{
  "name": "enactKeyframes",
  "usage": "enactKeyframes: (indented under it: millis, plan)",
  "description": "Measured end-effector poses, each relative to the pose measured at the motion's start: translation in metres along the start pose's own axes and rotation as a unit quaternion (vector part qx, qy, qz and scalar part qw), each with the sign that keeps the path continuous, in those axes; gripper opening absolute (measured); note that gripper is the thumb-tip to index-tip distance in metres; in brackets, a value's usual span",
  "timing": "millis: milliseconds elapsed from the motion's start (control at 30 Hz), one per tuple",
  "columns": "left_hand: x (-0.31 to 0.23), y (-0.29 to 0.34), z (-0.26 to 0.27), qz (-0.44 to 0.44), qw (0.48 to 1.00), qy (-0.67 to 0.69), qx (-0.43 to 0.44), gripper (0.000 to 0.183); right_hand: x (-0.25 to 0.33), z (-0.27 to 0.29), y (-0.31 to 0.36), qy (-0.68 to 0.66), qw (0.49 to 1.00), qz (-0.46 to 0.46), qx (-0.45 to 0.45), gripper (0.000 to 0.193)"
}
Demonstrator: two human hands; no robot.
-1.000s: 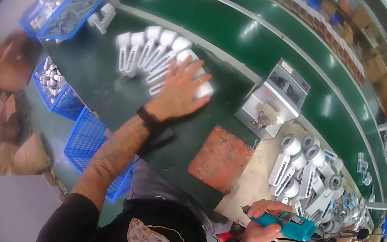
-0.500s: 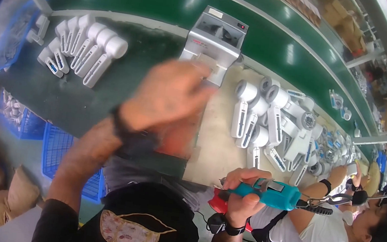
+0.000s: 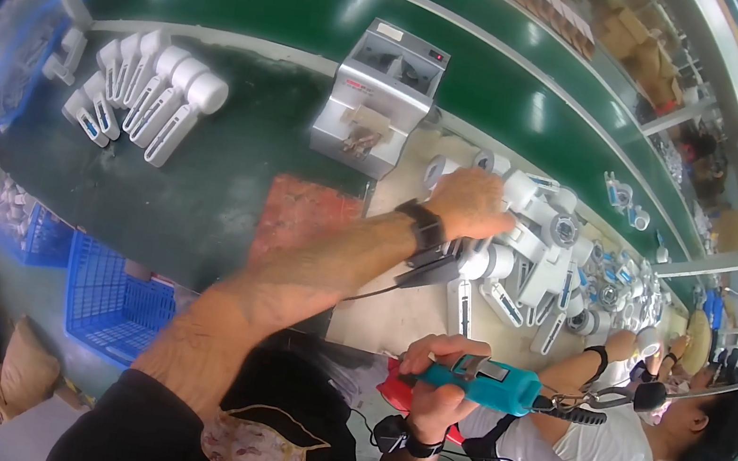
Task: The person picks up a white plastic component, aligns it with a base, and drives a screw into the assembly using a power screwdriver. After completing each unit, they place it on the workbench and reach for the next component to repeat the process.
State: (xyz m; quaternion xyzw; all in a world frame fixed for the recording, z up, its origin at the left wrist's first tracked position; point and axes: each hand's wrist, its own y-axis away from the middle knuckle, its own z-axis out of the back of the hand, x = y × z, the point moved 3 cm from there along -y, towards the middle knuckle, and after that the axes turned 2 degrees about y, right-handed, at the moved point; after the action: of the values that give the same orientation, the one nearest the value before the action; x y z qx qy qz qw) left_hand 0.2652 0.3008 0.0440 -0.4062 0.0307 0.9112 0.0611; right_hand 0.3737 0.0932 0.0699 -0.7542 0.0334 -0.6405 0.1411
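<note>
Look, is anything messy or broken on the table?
Nothing looks broken. The white plastic handheld parts under the left hand lie jumbled in a heap, while the same parts on the green mat lie in a tidy row.

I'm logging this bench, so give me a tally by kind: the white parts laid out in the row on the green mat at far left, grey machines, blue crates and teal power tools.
White parts in the left row: 8
Grey machine: 1
Blue crates: 2
Teal power tool: 1
Total: 12
</note>
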Motion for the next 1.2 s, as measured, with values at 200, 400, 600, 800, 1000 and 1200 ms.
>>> enactKeyframes:
  millis: [200,400,600,800,1000,1200]
  plan:
    - [0.016,0.078,0.061,-0.163,0.977,0.059,-0.124,0.029,0.000,0.004,-0.014,0.032,0.999,-0.018,-0.017,0.073]
    - [0.090,0.152,0.091,-0.038,0.998,0.006,0.049,0.025,0.001,-0.028,-0.052,-0.032,0.999,-0.010,0.000,0.075]
    - [0.115,0.178,0.087,-0.165,0.981,-0.082,-0.060,0.027,-0.011,-0.083,-0.130,-0.080,0.994,0.070,0.028,0.067]
    - [0.122,0.187,0.081,-0.263,0.952,-0.081,-0.131,0.036,-0.035,-0.148,-0.197,0.047,0.996,0.071,0.016,0.042]
    - [0.121,0.187,0.083,-0.227,0.964,-0.065,-0.126,0.037,-0.073,-0.153,-0.212,0.093,0.989,0.104,0.040,0.038]
    - [0.121,0.186,0.080,-0.234,0.959,-0.063,-0.145,0.039,-0.069,-0.158,-0.198,0.069,0.992,0.078,0.069,0.035]
